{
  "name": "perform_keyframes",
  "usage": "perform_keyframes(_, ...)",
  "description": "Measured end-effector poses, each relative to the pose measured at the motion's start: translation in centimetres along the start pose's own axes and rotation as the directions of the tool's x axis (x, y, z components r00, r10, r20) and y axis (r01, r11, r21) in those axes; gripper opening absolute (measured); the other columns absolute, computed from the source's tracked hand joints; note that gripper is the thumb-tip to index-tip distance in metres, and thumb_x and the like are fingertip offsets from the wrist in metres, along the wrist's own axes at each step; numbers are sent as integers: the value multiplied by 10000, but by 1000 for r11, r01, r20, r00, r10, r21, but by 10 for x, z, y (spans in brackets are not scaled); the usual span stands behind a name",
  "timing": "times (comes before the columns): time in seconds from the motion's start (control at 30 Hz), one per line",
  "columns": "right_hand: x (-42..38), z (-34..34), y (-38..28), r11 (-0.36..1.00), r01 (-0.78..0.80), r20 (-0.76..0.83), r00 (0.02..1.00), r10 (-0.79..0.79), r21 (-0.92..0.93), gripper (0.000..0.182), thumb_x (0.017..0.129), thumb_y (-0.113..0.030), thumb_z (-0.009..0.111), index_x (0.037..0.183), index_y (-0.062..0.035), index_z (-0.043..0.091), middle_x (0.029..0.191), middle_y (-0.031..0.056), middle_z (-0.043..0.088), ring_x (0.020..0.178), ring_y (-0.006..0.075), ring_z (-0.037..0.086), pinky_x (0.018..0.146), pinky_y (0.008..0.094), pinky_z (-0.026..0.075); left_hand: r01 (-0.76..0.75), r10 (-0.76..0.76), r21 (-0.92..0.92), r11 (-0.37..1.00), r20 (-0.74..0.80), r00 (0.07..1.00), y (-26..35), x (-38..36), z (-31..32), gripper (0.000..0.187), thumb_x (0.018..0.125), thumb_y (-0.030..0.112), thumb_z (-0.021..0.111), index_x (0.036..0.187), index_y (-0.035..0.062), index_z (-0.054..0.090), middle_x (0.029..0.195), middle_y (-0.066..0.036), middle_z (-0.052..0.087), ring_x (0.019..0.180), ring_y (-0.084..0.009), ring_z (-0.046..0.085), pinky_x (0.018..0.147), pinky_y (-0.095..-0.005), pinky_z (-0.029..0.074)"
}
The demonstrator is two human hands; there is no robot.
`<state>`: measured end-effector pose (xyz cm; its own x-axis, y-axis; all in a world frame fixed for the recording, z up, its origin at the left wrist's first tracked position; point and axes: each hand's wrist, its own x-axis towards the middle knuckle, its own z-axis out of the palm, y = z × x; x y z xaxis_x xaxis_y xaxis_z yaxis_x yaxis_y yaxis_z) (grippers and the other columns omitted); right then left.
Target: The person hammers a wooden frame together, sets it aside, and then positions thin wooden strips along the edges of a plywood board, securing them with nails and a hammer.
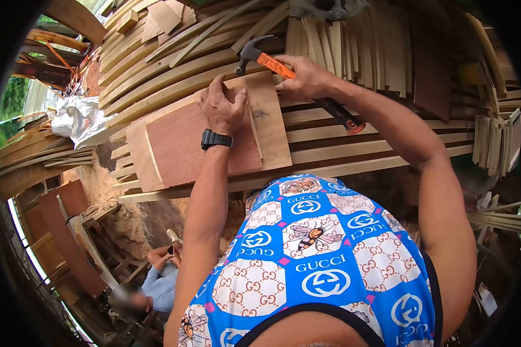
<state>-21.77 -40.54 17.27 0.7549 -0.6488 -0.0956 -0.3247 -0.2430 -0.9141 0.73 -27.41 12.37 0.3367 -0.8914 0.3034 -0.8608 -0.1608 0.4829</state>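
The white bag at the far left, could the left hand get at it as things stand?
Probably not without shifting: the left hand presses on the panel, and the bag lies well beyond its edge. Nothing blocks the way.

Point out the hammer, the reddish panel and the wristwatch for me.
Orange-handled claw hammer [276,65], head view: on the orange shaft near the head.
Reddish-brown flat wooden panel [182,144], head view: on its bare middle.
Black wristwatch [216,139], head view: on the watch body, left wrist.

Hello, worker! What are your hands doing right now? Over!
Right hand grips hammer. Left hand presses on wood panel. Slats stacked behind; nothing blocking.
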Motion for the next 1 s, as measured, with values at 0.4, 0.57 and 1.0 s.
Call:
perform_keyframes(0.4, 11, 66, -28, 590, -467, 324, 884, 337, 659, 133, 889, -38, 602, 1011, -32, 549, 646, 11, 499, 419, 106, 480, 376, 285, 416, 88, -117, -208, 974, -133, 984, -15, -8, 9, 345, 839, 114, 576, 1169, 35, 637, 933, -113, 719, 952, -330, 639, 916, -480, 444)
perform_keyframes(0.57, 22, 71, -38, 396, -518, 390, 847, 360, 759, 152, 892, -22, 574, 1039, -36, 538, 653, 15, 483, 426, 113, 465, 395, 292, 414, 133, -163, -221, 966, -123, 979, -12, -8, 9, 340, 848, 118, 568, 1171, 37, 636, 941, -99, 723, 986, -324, 635, 979, -475, 414)
perform_keyframes(1.0, 19, 61, -43, 515, -573, 434, 819, 375, 637, 143, 858, -29, 607, 995, -6, 575, 713, 42, 539, 470, 114, 527, 420, 279, 449, 85, -122, -195, 977, -182, 976, 3, -5, 11, 371, 824, 122, 565, 1178, 35, 635, 957, -111, 724, 973, -325, 646, 966, -450, 430)
